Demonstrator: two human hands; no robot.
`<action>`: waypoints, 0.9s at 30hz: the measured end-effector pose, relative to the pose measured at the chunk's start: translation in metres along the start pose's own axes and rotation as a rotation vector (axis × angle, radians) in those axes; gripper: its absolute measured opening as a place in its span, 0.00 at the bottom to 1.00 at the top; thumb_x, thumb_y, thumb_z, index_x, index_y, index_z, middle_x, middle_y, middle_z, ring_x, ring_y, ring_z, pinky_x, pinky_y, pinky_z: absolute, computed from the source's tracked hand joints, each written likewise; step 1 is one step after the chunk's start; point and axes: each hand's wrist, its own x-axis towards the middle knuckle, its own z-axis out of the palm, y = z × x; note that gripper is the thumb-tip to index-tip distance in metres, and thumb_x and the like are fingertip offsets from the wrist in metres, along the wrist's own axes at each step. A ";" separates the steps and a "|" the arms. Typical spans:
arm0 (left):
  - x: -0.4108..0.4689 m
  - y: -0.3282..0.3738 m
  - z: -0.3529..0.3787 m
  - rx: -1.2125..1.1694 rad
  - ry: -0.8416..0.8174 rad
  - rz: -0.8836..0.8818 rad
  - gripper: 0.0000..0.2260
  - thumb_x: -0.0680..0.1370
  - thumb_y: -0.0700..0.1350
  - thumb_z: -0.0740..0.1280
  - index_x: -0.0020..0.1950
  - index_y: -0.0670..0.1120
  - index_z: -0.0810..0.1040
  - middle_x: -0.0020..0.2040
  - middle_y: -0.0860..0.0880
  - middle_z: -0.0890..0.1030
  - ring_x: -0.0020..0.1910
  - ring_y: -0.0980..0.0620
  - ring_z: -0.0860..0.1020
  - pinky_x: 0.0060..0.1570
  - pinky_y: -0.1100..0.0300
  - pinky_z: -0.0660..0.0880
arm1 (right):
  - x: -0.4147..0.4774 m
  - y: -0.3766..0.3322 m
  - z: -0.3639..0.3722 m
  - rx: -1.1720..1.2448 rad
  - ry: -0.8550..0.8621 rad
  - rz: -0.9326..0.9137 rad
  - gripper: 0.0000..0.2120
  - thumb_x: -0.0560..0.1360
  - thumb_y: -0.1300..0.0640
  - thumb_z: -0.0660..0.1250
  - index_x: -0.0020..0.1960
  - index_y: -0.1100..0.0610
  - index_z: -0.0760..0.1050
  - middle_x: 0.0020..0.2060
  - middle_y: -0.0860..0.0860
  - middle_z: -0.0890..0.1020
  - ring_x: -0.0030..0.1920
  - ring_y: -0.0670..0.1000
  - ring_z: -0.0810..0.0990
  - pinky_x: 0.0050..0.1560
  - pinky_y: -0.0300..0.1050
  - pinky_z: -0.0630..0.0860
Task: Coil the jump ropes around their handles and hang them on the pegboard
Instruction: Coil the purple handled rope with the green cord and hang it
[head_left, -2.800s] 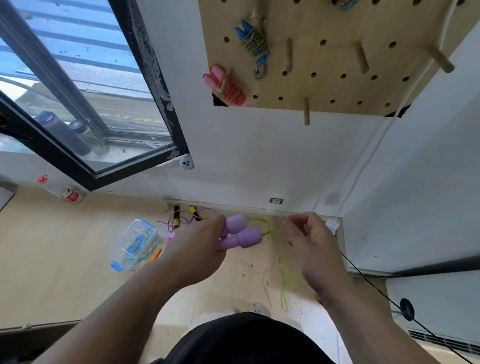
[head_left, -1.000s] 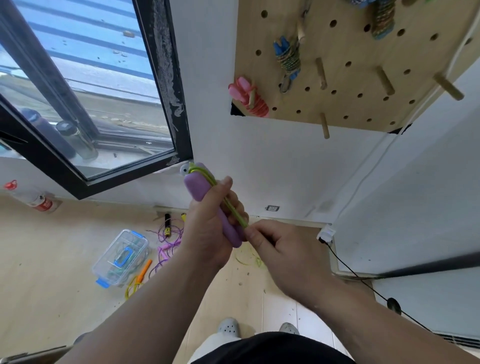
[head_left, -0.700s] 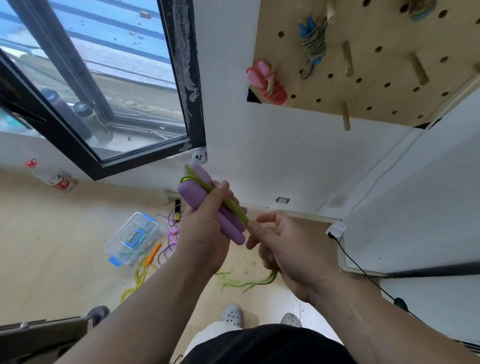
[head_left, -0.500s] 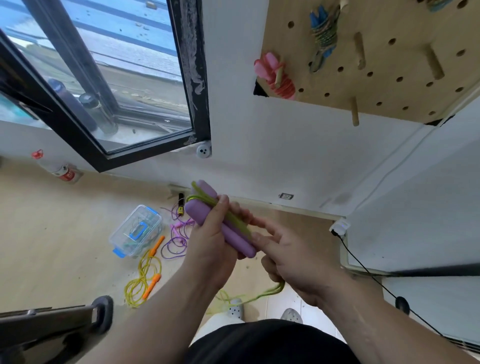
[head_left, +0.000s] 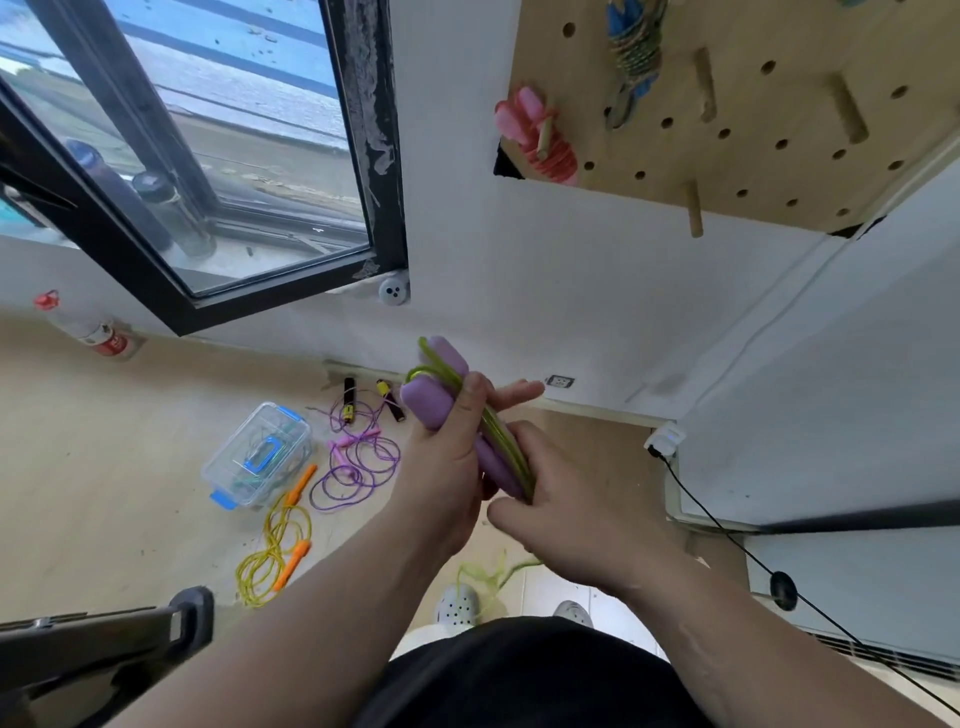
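Observation:
My left hand (head_left: 441, 467) grips the two purple handles (head_left: 431, 400) of a jump rope, held side by side and pointing up-left. Its green rope (head_left: 498, 431) runs lengthwise over the handles, with a loop at their top end. My right hand (head_left: 566, 514) holds the rope at the handles' lower end, and the slack (head_left: 488, 574) hangs down toward the floor. The wooden pegboard (head_left: 769, 114) is on the wall at upper right. On its pegs hang a coiled pink rope (head_left: 540, 140) and a coiled blue-handled rope (head_left: 634, 52).
On the floor lie a purple rope (head_left: 358, 467), a yellow rope with orange handles (head_left: 275, 545), a black-handled rope (head_left: 363, 402) and a clear plastic box (head_left: 260, 454). A window (head_left: 197, 140) fills the upper left. A black cable (head_left: 727, 540) runs at right.
The green rope has been laid along the handles and my right hand has moved down to their lower end. The view has tilted downward, so more floor shows.

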 end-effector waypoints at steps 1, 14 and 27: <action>-0.001 -0.001 0.002 -0.014 -0.012 -0.010 0.18 0.81 0.52 0.62 0.35 0.54 0.84 0.55 0.45 0.86 0.47 0.46 0.81 0.54 0.47 0.74 | 0.002 0.002 0.001 -0.060 0.037 -0.013 0.13 0.70 0.57 0.69 0.50 0.43 0.70 0.35 0.39 0.78 0.32 0.42 0.74 0.33 0.36 0.67; 0.019 0.001 -0.041 0.736 0.142 0.483 0.26 0.70 0.44 0.78 0.65 0.54 0.74 0.60 0.49 0.79 0.55 0.51 0.79 0.53 0.56 0.77 | 0.009 0.034 -0.022 -0.258 0.135 0.118 0.10 0.65 0.54 0.66 0.46 0.50 0.70 0.33 0.48 0.74 0.35 0.55 0.76 0.39 0.58 0.76; 0.018 0.009 -0.022 2.029 -0.520 0.566 0.08 0.78 0.51 0.62 0.52 0.52 0.63 0.49 0.52 0.77 0.49 0.45 0.77 0.44 0.53 0.70 | -0.003 0.029 -0.039 -0.110 0.045 0.013 0.09 0.75 0.47 0.74 0.53 0.43 0.77 0.40 0.42 0.82 0.38 0.41 0.78 0.39 0.32 0.73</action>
